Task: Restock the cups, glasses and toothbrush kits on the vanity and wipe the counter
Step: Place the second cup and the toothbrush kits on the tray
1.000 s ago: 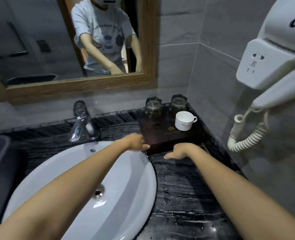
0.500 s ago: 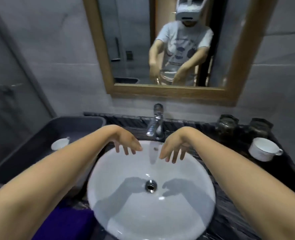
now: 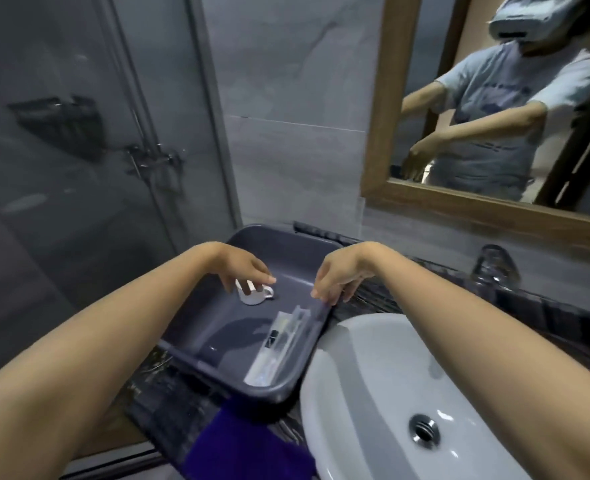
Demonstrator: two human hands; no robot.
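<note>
The white cup (image 3: 252, 296) sits upright in the grey bin (image 3: 286, 249), handle pointing right. The left hand (image 3: 248, 271) droops over it; whether it grips is unclear. The toothbrush kits (image 3: 279, 344) lie lengthwise along the bin's right wall. The right hand (image 3: 338, 278) hangs relaxed, holding nothing.

You are wearing the one camera on your head, and it is looking forward and steeply down over the vanity from close above. It is facing the left end of the counter (image 3: 373, 296), so the grey tub (image 3: 286, 247) is sitting mid-frame, the white basin (image 3: 373, 375) is filling the lower right and the glass shower screen (image 3: 78, 168) is taking up the left side. Your forearms are reaching in from the bottom corners, putting your left hand (image 3: 243, 268) and right hand (image 3: 338, 275) near the centre. The wide lens is tilting the mirror frame (image 3: 378, 98) at upper right, where the headset (image 3: 539, 15) is showing in reflection.
</note>
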